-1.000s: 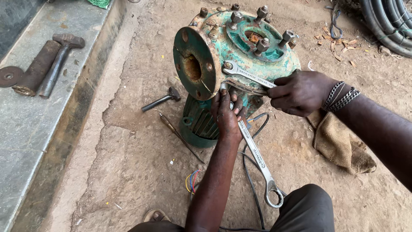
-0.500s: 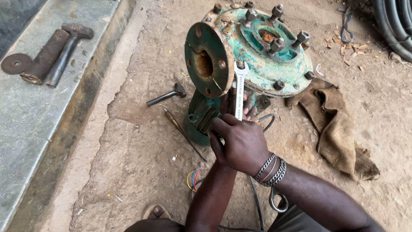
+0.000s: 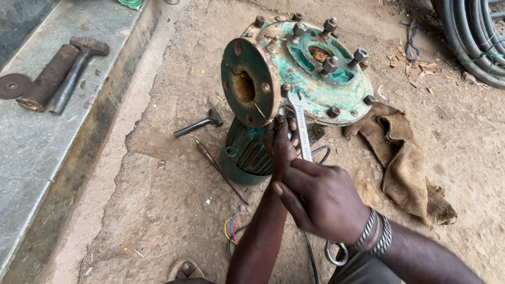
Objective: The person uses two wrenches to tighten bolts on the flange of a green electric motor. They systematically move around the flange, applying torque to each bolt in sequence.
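A green, rusty pump (image 3: 294,79) with a round flange (image 3: 247,84) and several bolts on its cover stands on the dirt ground. A silver wrench (image 3: 300,123) sits with its head on a bolt at the cover's lower edge. My right hand (image 3: 321,197) grips the wrench shaft low down, bracelets on the wrist. My left hand (image 3: 281,142) reaches under the cover's rim beside the wrench, fingers closed on something small I cannot make out. A second wrench's ring end (image 3: 335,252) shows below my right wrist.
A small hammer (image 3: 199,124) and a screwdriver (image 3: 221,171) lie left of the pump. A burlap rag (image 3: 405,158) lies to the right. Another hammer (image 3: 73,73), a rusty cylinder (image 3: 47,76) and a disc (image 3: 13,85) rest on the stone ledge. Black hoses (image 3: 473,37) coil top right. Coloured wires (image 3: 233,226) lie near my foot.
My right hand swung the wrench from pointing right to pointing down toward me, then slid lower along its shaft. My left hand stayed under the cover's rim.
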The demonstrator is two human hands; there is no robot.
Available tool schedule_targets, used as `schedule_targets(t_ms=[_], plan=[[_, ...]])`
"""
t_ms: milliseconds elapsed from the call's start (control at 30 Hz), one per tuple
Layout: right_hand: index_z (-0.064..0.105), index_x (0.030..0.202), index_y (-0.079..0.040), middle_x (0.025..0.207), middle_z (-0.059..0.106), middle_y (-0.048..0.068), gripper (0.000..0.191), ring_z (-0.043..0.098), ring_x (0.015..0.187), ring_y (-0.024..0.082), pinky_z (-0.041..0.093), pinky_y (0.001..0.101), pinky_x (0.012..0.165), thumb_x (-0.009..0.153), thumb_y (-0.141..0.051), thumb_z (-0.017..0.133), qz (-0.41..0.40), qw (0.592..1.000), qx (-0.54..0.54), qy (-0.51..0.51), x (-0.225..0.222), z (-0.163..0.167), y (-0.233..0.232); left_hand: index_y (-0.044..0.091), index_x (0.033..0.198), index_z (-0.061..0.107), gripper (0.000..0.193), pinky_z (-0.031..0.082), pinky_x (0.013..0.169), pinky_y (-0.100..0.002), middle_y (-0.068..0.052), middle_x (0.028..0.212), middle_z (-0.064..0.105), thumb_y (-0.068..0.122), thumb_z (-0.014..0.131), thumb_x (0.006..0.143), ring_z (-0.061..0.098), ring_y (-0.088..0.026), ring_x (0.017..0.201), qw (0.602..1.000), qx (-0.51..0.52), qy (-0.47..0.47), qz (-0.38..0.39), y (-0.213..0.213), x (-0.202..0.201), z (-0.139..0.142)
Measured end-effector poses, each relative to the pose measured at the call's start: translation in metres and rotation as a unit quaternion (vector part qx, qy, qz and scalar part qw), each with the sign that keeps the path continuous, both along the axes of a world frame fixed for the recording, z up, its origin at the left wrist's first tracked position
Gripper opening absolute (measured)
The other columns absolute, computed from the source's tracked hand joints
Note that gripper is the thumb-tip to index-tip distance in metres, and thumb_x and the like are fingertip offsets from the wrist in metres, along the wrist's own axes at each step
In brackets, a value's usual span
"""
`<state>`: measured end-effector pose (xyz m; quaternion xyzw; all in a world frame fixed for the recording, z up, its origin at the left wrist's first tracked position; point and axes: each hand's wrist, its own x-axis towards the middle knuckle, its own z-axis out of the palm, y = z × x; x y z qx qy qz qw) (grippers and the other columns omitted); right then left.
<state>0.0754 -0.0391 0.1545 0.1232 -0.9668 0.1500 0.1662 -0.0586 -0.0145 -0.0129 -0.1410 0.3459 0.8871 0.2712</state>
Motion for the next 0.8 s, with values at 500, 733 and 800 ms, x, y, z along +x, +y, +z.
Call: schedule_targets(t_ms=[500, 733, 800], plan=[[0.058, 0.073, -0.004, 0.065, 0.05, 0.005, 0.019, 0.053, 0.052, 0.022, 0.041, 0.0378, 0.048, 0.091, -0.011, 0.061, -0.065, 0.99, -0.115, 0.051, 0.075, -0.047, 0.117, 0.01, 0.121, 0.05, 0.019, 0.031, 0.041, -0.02, 0.001, 0.087, 0.056, 0.025, 0.055, 0.11, 0.041, -0.005, 0.055, 0.966, 0.256, 0.039, 0.009, -0.026, 0.01, 0.014], [0.055, 0.069, -0.004, 0.064, 0.048, 0.009, 0.023, 0.052, 0.053, 0.027, 0.041, 0.0418, 0.049, 0.089, -0.009, 0.066, -0.02, 0.99, -0.136, 0.026, 0.057, -0.082, 0.131, 0.021, 0.155, 0.044, 0.049, 0.033, 0.039, -0.019, 0.001, 0.087, 0.056, 0.023, 0.05, 0.107, 0.04, -0.003, 0.051, 0.982, 0.136, 0.092, -0.09, -0.023, 0.074, 0.001], [0.055, 0.069, -0.003, 0.064, 0.047, 0.01, 0.023, 0.051, 0.054, 0.029, 0.04, 0.043, 0.049, 0.088, -0.009, 0.067, -0.012, 0.988, -0.154, 0.025, 0.055, -0.085, 0.128, 0.018, 0.156, 0.044, 0.048, 0.033, 0.039, -0.018, 0.0, 0.092, 0.057, 0.023, 0.051, 0.108, 0.041, -0.003, 0.052, 0.975, 0.158, 0.128, -0.086, -0.025, 0.077, -0.005]])
